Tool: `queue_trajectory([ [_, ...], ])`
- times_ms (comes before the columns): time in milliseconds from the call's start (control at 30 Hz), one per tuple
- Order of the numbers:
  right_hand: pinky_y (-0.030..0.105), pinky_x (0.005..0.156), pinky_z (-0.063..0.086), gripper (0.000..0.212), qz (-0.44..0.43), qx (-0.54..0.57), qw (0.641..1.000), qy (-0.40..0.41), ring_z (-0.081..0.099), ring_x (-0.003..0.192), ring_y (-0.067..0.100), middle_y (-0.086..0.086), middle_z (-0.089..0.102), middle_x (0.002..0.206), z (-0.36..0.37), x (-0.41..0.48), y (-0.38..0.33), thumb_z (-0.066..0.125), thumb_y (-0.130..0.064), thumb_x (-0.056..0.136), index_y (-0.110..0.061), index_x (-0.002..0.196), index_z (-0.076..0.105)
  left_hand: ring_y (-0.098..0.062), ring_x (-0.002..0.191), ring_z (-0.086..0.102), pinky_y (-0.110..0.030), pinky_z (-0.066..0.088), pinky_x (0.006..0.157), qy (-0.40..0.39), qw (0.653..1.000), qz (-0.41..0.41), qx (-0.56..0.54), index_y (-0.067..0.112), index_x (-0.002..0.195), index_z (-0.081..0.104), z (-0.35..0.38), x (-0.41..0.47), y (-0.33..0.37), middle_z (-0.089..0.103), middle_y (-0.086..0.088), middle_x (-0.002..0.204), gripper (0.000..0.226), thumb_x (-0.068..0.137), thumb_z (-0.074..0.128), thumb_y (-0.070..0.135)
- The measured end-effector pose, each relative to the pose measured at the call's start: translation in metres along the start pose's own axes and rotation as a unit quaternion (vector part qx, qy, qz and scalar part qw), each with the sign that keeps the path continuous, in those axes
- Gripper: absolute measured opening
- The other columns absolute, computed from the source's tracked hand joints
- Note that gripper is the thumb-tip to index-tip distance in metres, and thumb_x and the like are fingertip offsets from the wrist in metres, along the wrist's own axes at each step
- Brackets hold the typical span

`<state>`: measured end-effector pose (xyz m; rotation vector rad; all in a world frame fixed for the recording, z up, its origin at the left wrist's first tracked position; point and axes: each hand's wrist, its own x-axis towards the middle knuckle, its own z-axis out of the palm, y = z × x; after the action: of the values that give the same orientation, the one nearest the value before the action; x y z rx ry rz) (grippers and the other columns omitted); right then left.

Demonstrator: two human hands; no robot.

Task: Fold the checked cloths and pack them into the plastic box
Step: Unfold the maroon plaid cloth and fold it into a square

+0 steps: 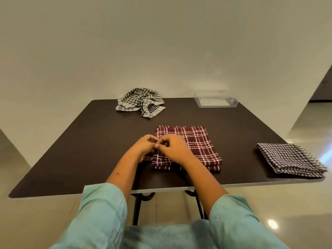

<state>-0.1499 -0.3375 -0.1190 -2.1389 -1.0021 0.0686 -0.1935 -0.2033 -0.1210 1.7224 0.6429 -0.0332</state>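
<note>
Maroon checked cloth (194,146) lies folded flat on the table (71,150), its left edge under my left hand (143,147) and right hand (175,150), which meet there, curled fingers pinching that edge. It looks near square, so I cannot tell a long axis; its layered edge faces me. Far behind sit the crumpled grey cloth (140,102) and plastic box (215,101), with a folded dark-checked cloth (289,159) at right.

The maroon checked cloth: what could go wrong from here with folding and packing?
1. The left hand and right hand pinch only the left edge of the maroon checked cloth; its stacked layers may slip apart if pulled.
2. The folded black-and-white checked cloth lies at the near right edge of the table; the right sleeve could knock it off.
3. The clear plastic box looks narrow; the folds may not fit.
</note>
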Motion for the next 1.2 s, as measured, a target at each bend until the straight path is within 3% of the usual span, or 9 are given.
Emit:
queue_trajectory([
  [100,0.04,0.096,0.047,0.033,0.012,-0.17,0.985,0.029,0.055,0.113,0.012,-0.005,0.061,0.125,-0.012,0.002,0.024,0.051,-0.041,0.093,-0.027,0.123,0.06,-0.017,0.103,0.049,-0.034,0.042,0.08,-0.006,0.999,0.029,0.027,0.023,0.121,0.053,0.009,-0.001,-0.003,0.052,-0.002,0.12,0.043,0.084,0.07,0.011],
  [200,0.052,0.114,0.019,0.055,0.074,-0.282,0.955,-0.06,0.021,0.144,0.02,-0.005,0.026,0.156,-0.014,-0.008,0.048,0.032,-0.058,0.095,-0.036,0.146,0.03,-0.017,0.112,0.047,-0.028,0.04,0.084,0.031,0.992,0.071,0.096,0.028,0.123,0.054,0.02,-0.002,-0.007,0.048,-0.005,0.133,0.053,0.079,0.074,0.008],
  [300,0.057,0.115,0.002,0.061,0.118,-0.288,0.944,-0.113,0.004,0.148,0.023,-0.006,0.009,0.161,-0.005,-0.022,0.059,0.017,-0.065,0.094,-0.042,0.15,0.012,-0.021,0.114,0.052,-0.029,0.044,0.085,0.09,0.979,0.102,0.155,0.027,0.11,0.062,0.027,-0.004,-0.015,0.051,-0.006,0.133,0.037,0.08,0.072,0.007],
  [467,0.061,0.113,-0.001,0.061,0.155,-0.295,0.939,-0.088,-0.001,0.148,0.028,-0.007,0.005,0.161,0.002,-0.027,0.05,0.012,-0.066,0.093,-0.043,0.15,0.008,-0.022,0.113,0.053,-0.03,0.047,0.086,0.114,0.973,0.1,0.173,0.023,0.101,0.067,0.025,-0.016,-0.018,0.053,-0.006,0.129,0.021,0.084,0.069,0.011],
  [667,0.066,0.111,-0.002,0.069,0.179,-0.256,0.948,-0.062,-0.002,0.147,0.034,-0.004,0.005,0.161,0.015,-0.037,0.03,0.015,-0.072,0.09,-0.039,0.151,0.011,-0.012,0.067,0.055,-0.02,0.052,0.05,-0.001,0.998,-0.029,0.063,0.018,0.111,0.058,0.007,-0.044,-0.011,0.054,-0.003,0.093,0.02,0.092,0.061,0.012],
  [800,0.069,0.107,-0.006,0.077,0.093,-0.217,0.962,-0.138,0.001,0.147,0.032,-0.006,0.01,0.16,0.02,-0.046,0.01,0.024,-0.081,0.081,-0.044,0.148,0.013,-0.013,0.069,0.056,-0.016,0.051,0.044,0.03,0.996,-0.049,-0.064,0.009,0.108,0.062,-0.007,-0.048,-0.017,0.057,-0.006,0.087,0.018,0.098,0.047,0.007],
  [900,0.066,0.11,0.0,0.074,0.071,-0.257,0.947,-0.177,0.005,0.147,0.031,-0.005,0.011,0.16,0.023,-0.049,0.001,0.037,-0.072,0.086,-0.042,0.149,0.014,-0.012,0.065,0.055,-0.013,0.047,0.037,0.081,0.979,-0.081,-0.166,0.008,0.097,0.065,-0.014,-0.048,-0.02,0.058,-0.007,0.083,0.019,0.099,0.046,0.009],
  [1067,0.052,0.099,0.043,0.052,0.08,-0.235,0.957,-0.147,0.047,0.125,0.028,0.003,0.05,0.138,0.01,-0.049,-0.014,0.05,-0.016,0.089,-0.028,0.139,0.042,-0.01,0.057,0.055,-0.015,0.045,0.034,0.1,0.95,-0.117,-0.272,0.009,0.092,0.065,-0.024,-0.05,-0.021,0.057,-0.008,0.078,0.019,0.098,0.047,0.011],
  [1200,0.041,0.098,0.046,0.045,0.119,-0.183,0.959,-0.183,0.053,0.117,0.028,0.012,0.051,0.135,-0.01,-0.041,-0.036,0.043,-0.004,0.092,-0.015,0.136,0.047,-0.014,0.061,0.066,-0.023,0.054,0.048,0.092,0.923,-0.055,-0.369,0.011,0.086,0.064,-0.026,-0.05,-0.015,0.063,-0.009,0.094,0.023,0.099,0.045,0.01],
])
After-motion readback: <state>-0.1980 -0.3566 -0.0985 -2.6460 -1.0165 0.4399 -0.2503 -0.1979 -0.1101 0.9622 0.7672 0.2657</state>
